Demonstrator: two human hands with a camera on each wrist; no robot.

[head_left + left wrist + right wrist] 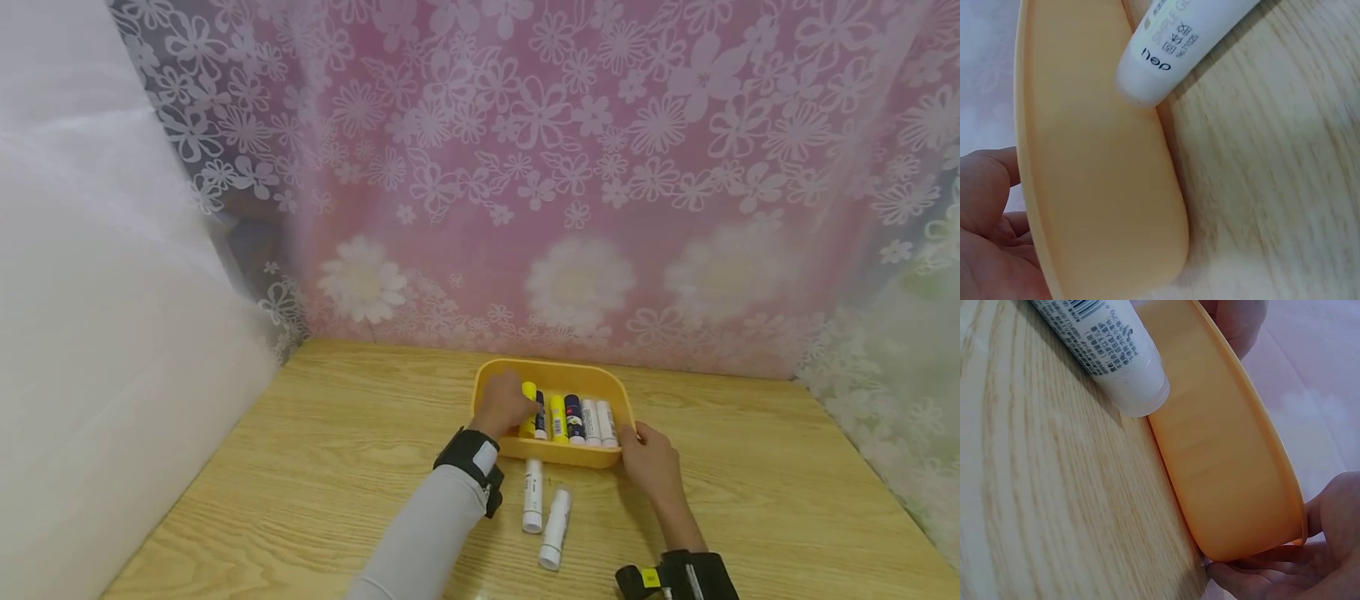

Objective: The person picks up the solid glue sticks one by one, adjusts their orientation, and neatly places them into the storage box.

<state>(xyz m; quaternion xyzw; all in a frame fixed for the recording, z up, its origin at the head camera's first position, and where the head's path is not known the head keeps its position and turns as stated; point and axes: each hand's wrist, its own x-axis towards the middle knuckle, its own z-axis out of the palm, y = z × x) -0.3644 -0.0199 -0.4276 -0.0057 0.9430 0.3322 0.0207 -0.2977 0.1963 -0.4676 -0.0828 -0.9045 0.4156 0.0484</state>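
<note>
A yellow-orange plastic tray (551,454) sits on the table with a row of yellow, navy and white glue sticks in it. My left hand (506,402) reaches over the front wall into the tray's left end. Its thumb crosses the leftmost yellow glue stick (528,392), which it pinches beside a navy glue stick (541,422); the other fingertips are mostly hidden. At the front right corner, my right hand (652,458) grips the tray, thumb at the rim and fingers beneath, as the right wrist view shows. Two white glue sticks (532,500) lie in front of the tray.
The wood-grain table (315,467) extends around the tray. Behind it hangs a pink flowered curtain (465,275), close to the table's far edge. A white sheet (127,333) hangs on the left, and a translucent flowered sheet (892,375) on the right.
</note>
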